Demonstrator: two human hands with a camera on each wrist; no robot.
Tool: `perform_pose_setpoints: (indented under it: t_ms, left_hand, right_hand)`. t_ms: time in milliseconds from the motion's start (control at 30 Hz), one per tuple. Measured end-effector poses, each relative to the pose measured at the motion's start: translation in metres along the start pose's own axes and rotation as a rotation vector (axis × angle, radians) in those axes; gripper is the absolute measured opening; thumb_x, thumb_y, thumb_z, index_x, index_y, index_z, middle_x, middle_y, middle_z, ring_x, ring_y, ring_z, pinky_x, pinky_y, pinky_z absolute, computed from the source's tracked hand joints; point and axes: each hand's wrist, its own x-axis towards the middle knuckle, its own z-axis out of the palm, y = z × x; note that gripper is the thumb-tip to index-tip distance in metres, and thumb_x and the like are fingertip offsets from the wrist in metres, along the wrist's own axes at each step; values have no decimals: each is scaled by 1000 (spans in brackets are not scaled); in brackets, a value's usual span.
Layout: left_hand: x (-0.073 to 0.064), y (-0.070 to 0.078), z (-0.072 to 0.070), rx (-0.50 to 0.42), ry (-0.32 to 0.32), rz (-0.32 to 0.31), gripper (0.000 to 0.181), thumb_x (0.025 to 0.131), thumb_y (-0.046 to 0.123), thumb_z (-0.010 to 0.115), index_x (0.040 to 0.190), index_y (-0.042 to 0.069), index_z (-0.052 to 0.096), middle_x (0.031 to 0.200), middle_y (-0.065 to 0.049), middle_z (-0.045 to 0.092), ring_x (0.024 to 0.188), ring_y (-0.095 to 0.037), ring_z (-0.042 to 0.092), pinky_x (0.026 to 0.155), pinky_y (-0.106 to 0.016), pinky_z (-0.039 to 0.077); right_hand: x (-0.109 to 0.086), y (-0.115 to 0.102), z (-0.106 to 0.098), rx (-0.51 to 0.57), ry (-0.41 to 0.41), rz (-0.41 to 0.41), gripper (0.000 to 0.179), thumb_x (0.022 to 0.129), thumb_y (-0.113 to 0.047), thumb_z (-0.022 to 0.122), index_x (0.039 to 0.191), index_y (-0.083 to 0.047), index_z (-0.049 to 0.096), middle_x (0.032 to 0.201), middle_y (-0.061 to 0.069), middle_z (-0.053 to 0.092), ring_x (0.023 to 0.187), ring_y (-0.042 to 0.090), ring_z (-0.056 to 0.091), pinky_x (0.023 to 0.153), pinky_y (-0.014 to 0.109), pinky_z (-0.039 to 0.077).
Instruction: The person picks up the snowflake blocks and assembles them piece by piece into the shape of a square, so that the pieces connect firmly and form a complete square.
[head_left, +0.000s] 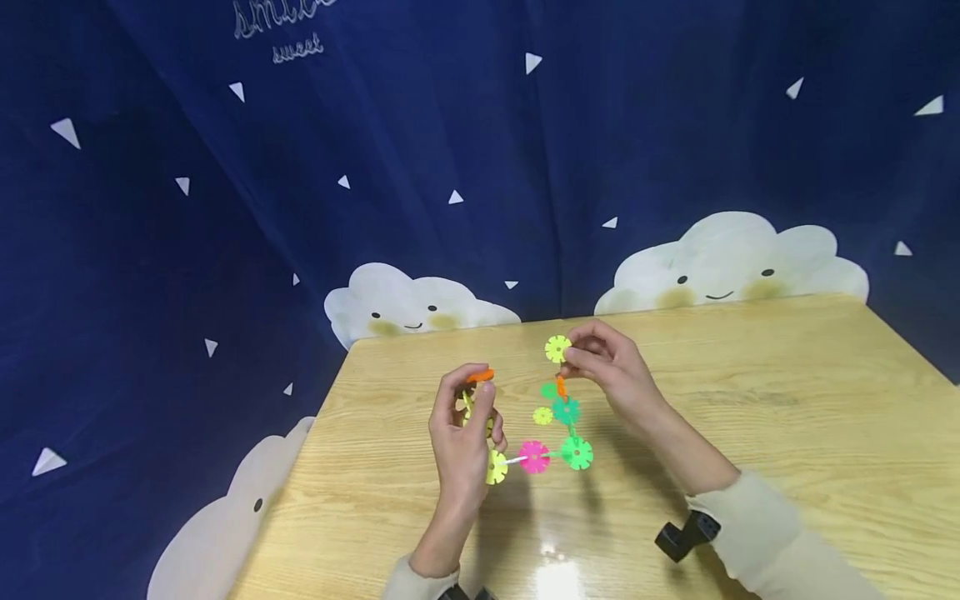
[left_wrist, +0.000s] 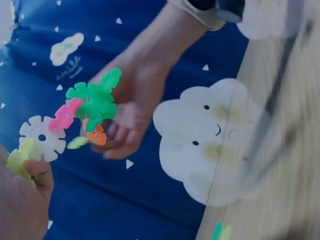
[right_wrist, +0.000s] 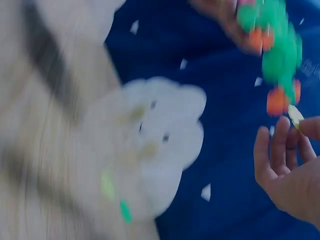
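Note:
A chain of notched plastic discs hangs between both hands. My left hand (head_left: pixel 461 442) grips its left end, where an orange disc (head_left: pixel 481 376) sticks out between thumb and fingers and yellow discs are partly hidden. From a yellow disc (head_left: pixel 496 467), the chain runs through a white disc (left_wrist: pixel 42 138), a pink disc (head_left: pixel 534 457) and green discs (head_left: pixel 576 453) to another orange disc (head_left: pixel 561 388). With thumb and fingertips, my right hand (head_left: pixel 618 375) pinches a yellow disc (head_left: pixel 557 348) at that orange disc; whether they are joined I cannot tell.
A loose green disc (head_left: pixel 549 391) and a yellow-green disc (head_left: pixel 542 416) lie on the wooden table (head_left: pixel 750 417), beyond the chain. Behind the table hangs a dark blue curtain (head_left: pixel 480 125) with white triangles and smiling clouds.

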Motion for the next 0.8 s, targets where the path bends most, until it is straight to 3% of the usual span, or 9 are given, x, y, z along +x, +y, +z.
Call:
perform_pose_setpoints:
  t_ms: [100,233,500,800]
  left_hand:
    - [-1,0,5,-10,-23,10,26,103,10,65,127,1,61,102,-8,53,49,-10,47,39,-20,42]
    - [-2,2,10,1,-49,28,23,106,13,62,126,4,62,106,-9,54,49,-9,47,39,-20,41]
    - [-2,4,14,39,-65,22,20,106,15,61,125,8,65,110,-12,56,49,-9,48,37,-22,43]
    - [-2,5,17,47,-78,69,18,106,11,60,121,2,65,106,-9,59,45,-10,49,32,-25,40]
  right_hand:
    - [-6,-10,17,27,17,-44,10,99,5,61,108,3,58,87,3,65,78,15,70,82,31,63]
    - [-10,-16,27,-51,-3,-84,12,97,5,62,108,9,58,85,4,66,76,16,70,79,30,62]
    - [-16,-29,35,-200,-28,-87,15,95,1,71,108,3,64,87,18,68,77,25,70,74,29,61]
    - [-18,-37,38,-283,-22,-96,19,93,-3,75,110,-3,67,88,10,72,79,25,70,74,30,58]
